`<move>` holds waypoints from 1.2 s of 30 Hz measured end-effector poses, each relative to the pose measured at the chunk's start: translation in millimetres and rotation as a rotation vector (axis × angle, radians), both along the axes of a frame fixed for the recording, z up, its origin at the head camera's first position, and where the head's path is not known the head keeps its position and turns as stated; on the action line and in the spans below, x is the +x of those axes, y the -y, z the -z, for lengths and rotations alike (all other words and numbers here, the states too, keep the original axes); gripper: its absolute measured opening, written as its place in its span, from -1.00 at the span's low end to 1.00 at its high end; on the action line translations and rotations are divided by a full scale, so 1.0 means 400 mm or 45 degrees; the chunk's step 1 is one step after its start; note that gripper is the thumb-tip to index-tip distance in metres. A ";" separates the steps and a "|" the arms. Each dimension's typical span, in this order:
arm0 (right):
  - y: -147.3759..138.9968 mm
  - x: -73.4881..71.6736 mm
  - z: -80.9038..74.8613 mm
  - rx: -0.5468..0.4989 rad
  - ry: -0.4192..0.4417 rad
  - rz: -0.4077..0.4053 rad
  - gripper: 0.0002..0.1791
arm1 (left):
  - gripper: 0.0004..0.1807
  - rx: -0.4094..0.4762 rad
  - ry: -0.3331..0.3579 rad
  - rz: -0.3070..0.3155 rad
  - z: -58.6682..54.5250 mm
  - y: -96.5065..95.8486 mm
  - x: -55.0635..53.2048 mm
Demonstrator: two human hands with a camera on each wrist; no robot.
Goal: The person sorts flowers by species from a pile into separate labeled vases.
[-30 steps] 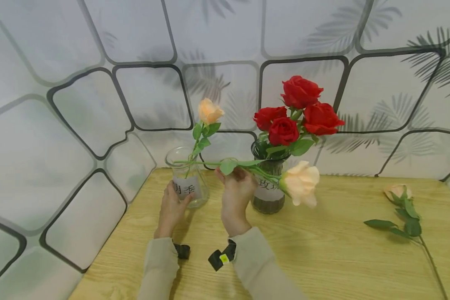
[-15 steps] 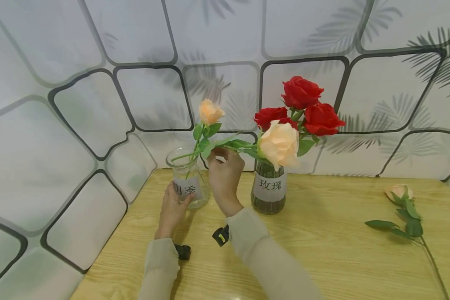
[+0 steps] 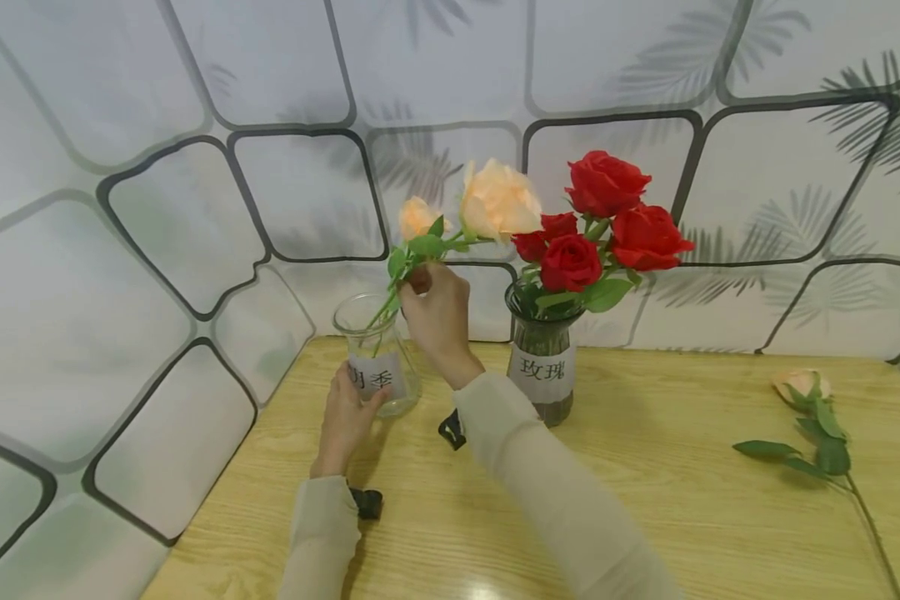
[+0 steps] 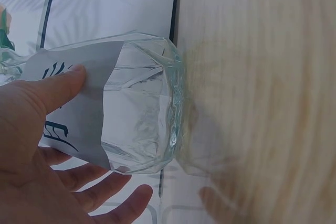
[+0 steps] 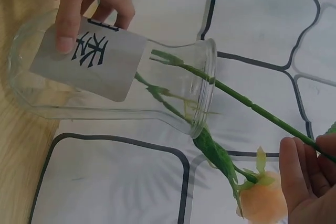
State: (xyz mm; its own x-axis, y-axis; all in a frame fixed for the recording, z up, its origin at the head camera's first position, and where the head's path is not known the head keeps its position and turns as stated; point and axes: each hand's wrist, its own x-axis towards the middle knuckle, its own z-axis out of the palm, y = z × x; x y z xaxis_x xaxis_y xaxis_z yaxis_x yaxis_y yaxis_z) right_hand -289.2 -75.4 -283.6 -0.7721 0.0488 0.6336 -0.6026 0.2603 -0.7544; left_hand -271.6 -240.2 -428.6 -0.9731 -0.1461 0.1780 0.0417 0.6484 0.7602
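Observation:
My left hand point(image 3: 345, 421) holds a clear glass vase point(image 3: 407, 402) upright on the table. Its thumb lies across the white paper label point(image 4: 86, 103) and the fingers reach round the far side. My right hand point(image 3: 442, 321) pinches the green stem point(image 5: 252, 106) of a large peach rose point(image 3: 500, 200), whose bloom leans to the right above the hand. In the right wrist view the cut end of that stem is inside the vase's neck. A smaller peach rose point(image 3: 416, 218) stands in the same vase, its leaves partly behind the right hand.
A dark ribbed vase point(image 3: 543, 333) of several red roses point(image 3: 607, 185) stands just right of my right hand. Another peach rose point(image 3: 802, 385) lies on the wooden table point(image 3: 690, 500) at the right. Close behind is a patterned wall covering point(image 3: 450, 75).
My right hand has moved up and left, tilting the large peach rose from sideways to upright and bringing its stem end into the glass vase. My left hand has stayed on the vase.

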 end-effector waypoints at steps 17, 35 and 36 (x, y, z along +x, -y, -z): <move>0.031 -0.082 0.063 0.050 0.308 -0.083 -0.92 | -0.10 0.002 -0.051 0.016 -0.001 -0.002 0.001; 0.006 -0.083 0.113 -0.080 0.592 -0.196 -0.87 | -0.10 0.000 -0.049 0.006 0.002 0.001 -0.004; -0.002 -0.079 0.117 -0.096 0.603 -0.205 -0.87 | -0.10 -0.002 -0.047 0.004 0.002 0.002 -0.004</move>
State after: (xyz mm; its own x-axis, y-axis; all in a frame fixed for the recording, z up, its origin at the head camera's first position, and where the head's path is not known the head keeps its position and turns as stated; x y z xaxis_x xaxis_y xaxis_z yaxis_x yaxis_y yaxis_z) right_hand -320.7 -74.7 -330.5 -0.9755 -0.0624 0.2110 -0.2175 0.1265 -0.9678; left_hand -273.2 -240.9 -429.3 -0.9663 -0.1429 0.2140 0.0716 0.6495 0.7570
